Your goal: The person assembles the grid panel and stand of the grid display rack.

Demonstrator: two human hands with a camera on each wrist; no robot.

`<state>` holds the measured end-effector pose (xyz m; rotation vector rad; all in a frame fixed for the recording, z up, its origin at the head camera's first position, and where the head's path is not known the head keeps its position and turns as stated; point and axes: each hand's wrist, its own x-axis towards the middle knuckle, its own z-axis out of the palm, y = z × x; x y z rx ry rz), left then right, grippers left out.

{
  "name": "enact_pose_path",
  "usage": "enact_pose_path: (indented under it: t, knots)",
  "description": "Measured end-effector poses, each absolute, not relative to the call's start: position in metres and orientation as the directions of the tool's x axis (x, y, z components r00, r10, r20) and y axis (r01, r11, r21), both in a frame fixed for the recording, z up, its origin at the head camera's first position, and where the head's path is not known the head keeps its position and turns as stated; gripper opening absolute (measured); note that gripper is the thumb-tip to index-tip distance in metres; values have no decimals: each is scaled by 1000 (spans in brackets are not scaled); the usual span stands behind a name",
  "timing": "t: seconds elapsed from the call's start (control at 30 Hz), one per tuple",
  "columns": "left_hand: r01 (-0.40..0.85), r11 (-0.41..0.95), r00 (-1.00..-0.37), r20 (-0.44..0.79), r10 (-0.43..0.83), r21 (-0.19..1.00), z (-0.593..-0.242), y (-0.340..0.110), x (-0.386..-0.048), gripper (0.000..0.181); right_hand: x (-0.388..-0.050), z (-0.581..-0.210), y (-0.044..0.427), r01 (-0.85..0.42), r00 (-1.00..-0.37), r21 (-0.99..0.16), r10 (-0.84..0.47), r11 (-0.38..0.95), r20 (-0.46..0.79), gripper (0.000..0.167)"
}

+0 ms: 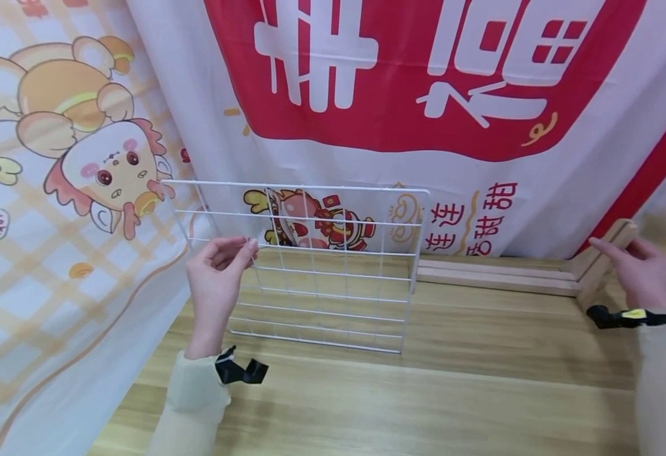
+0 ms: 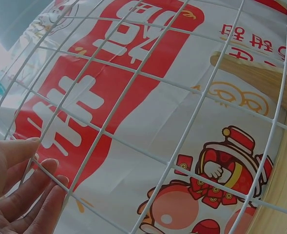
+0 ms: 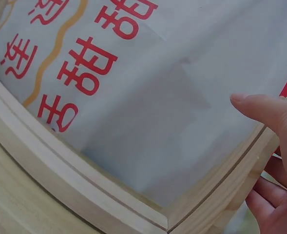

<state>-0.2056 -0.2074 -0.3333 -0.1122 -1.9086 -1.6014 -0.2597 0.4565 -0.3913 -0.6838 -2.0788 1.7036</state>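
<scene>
In the head view, the wire grid (image 1: 313, 272) is held roughly upright between the hands, pinched near its left side by the thumb and fingertips of the left hand (image 1: 216, 278). The wooden frame (image 1: 498, 278) is located to the grid's right, its long axis aligned left to right; its right post (image 1: 606, 256) is gripped by the right hand (image 1: 646, 269).

In the left wrist view, a wooden post (image 2: 260, 74) is seen beyond the wires.

In the right wrist view, the right post is held between extended thumb and curled fingers.

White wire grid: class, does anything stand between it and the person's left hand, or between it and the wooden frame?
Nothing visible does. The left hand pinches the white wire grid directly, and in the head view no object shows between the grid and the wooden frame.
</scene>
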Motion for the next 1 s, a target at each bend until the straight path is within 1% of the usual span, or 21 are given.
enact_pose_path:
  t: [0.1, 0.23, 0.33, 0.4, 0.6, 0.7, 0.9, 1.0]
  knots:
    - [451, 252, -793, 514, -326, 856, -333, -207, -206, 32, -261, -388, 455, 151, -821, -969, 571, 193, -14, 77]
    - [457, 251, -791, 519, -323, 853, -332, -207, -206, 32, -264, -385, 452, 142, -818, -975, 574, 172, -18, 62]
    - [458, 250, -793, 519, -320, 853, -332, -207, -205, 31, -265, -386, 453, 144, -817, -976, 577, 165, -23, 58]
    - [457, 251, -793, 519, -319, 853, -331, -206, -205, 31, -267, -386, 454, 146, -816, -975, 578, 170, -22, 58]
    - [456, 255, -794, 519, -317, 853, -330, -205, -203, 30, -270, -388, 460, 158, -821, -974, 569, 161, -39, 67]
    - [457, 263, -791, 524, -315, 849, -330, -205, -203, 30, -270, -388, 460, 159, -824, -975, 565, 153, -46, 65]
    - [456, 280, -788, 530, -314, 845, -332, -206, -204, 31, -264, -387, 462, 131, -850, -979, 526, 159, -28, 55]
    - [455, 279, -789, 528, -315, 846, -332, -207, -204, 31, -259, -389, 467, 100, -873, -984, 488, 146, -17, 57]
